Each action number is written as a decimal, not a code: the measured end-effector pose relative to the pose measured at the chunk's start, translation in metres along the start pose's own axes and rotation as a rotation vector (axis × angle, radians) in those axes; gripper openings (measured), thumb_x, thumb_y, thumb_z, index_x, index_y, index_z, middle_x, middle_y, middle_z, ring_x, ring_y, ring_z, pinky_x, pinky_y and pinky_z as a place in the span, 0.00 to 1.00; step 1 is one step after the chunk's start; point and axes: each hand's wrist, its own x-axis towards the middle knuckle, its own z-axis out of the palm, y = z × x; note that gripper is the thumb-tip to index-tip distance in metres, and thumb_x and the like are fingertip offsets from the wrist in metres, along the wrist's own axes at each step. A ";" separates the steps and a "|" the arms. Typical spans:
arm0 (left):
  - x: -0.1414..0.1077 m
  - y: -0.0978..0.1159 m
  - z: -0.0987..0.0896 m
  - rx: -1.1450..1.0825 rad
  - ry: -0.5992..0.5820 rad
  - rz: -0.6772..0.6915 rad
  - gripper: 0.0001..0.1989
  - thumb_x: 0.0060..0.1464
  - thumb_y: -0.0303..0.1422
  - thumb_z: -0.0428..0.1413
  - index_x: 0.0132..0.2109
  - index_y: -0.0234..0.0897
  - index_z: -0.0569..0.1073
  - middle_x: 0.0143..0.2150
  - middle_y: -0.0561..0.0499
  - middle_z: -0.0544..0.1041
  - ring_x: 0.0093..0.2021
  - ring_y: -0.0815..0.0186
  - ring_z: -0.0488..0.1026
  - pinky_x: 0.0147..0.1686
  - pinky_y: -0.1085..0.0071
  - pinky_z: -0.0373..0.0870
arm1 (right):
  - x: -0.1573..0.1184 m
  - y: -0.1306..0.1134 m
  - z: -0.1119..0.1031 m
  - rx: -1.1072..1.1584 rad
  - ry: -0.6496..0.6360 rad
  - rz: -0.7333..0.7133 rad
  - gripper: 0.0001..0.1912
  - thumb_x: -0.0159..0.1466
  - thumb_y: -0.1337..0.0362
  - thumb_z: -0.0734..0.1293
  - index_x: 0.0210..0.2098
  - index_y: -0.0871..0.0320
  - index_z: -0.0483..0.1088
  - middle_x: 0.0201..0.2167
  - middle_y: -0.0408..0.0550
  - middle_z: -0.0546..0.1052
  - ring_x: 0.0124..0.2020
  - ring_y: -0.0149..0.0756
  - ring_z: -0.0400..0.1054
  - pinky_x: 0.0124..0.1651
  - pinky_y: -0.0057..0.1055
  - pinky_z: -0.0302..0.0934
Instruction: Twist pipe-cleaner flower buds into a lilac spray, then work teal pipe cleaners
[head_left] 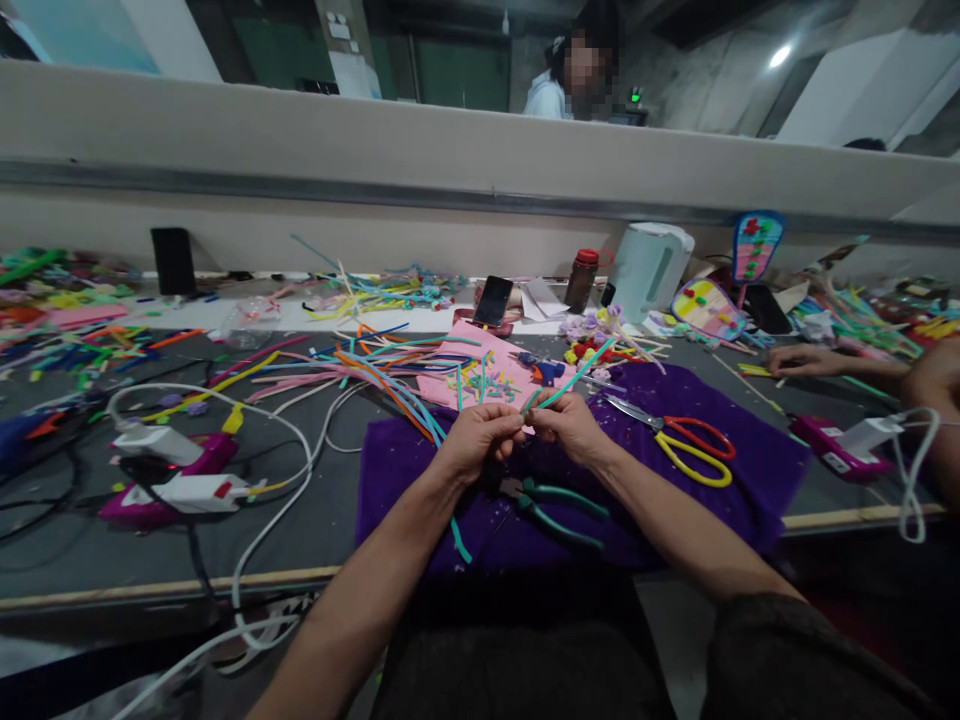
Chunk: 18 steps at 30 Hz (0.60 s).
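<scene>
My left hand (486, 440) and my right hand (561, 422) meet over a purple cloth (405, 500), fingertips pinched close together. From the right hand's grip a green pipe cleaner (577, 376) slants up to the right. The left fingers pinch at its lower end, where the exact hold is too small to make out. Below the hands lie green-handled pliers (562, 510). Scissors with red and yellow handles (686, 445) rest to the right. Behind the hands is a pink sheet (435, 388) with small cut pieces (491, 382) and a blue tool (546, 372).
Loose pipe cleaners (375, 365) spread to the left. Power strips (180, 495) with white cables lie further left. A kettle (649, 270), a red-capped bottle (583, 280) and a phone (493, 300) stand or lean along the back. A co-worker's hand (806, 362) is at right.
</scene>
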 end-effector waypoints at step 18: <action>-0.004 0.000 0.005 0.409 0.236 0.338 0.14 0.43 0.40 0.56 0.35 0.34 0.72 0.27 0.52 0.74 0.22 0.72 0.68 0.22 0.77 0.63 | 0.003 0.004 0.002 0.048 0.120 0.009 0.07 0.48 0.64 0.68 0.21 0.61 0.66 0.12 0.37 0.63 0.12 0.22 0.52 0.15 0.22 0.43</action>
